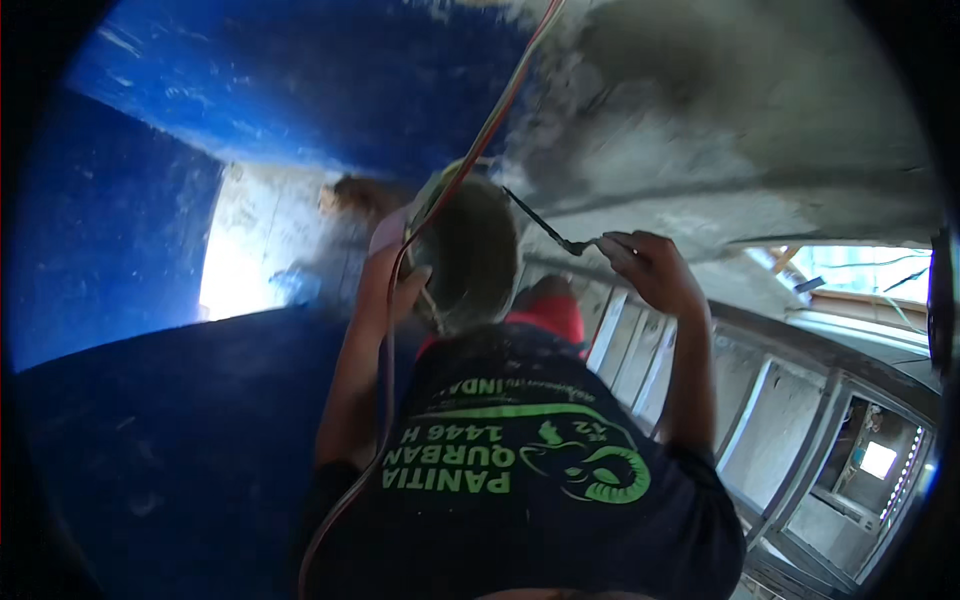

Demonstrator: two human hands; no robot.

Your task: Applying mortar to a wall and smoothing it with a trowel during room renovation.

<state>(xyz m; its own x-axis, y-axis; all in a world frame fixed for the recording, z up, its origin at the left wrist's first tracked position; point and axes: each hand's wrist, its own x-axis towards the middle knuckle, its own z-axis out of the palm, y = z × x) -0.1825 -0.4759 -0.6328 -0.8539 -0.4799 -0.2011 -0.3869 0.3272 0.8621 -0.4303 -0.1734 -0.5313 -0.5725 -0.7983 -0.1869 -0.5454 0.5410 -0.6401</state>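
Observation:
My left hand (388,285) is closed on the left rim of a round bucket (505,215), which is tilted in front of my body. Its inside looks dark grey, and what it contains is too dim to make out. To the right, my right hand (655,272) grips the handle of a trowel (545,228). The thin blade shows nearly edge-on, pointing up and left, with its tip close to the bucket's upper right rim.
A red and whitish cable (485,130) runs from the top down past the bucket and my left arm. Blue-painted walls (280,90) stand left; a rough grey plastered wall (720,140) rises ahead and right. Window frames (740,400) and a bright opening (870,275) are at right.

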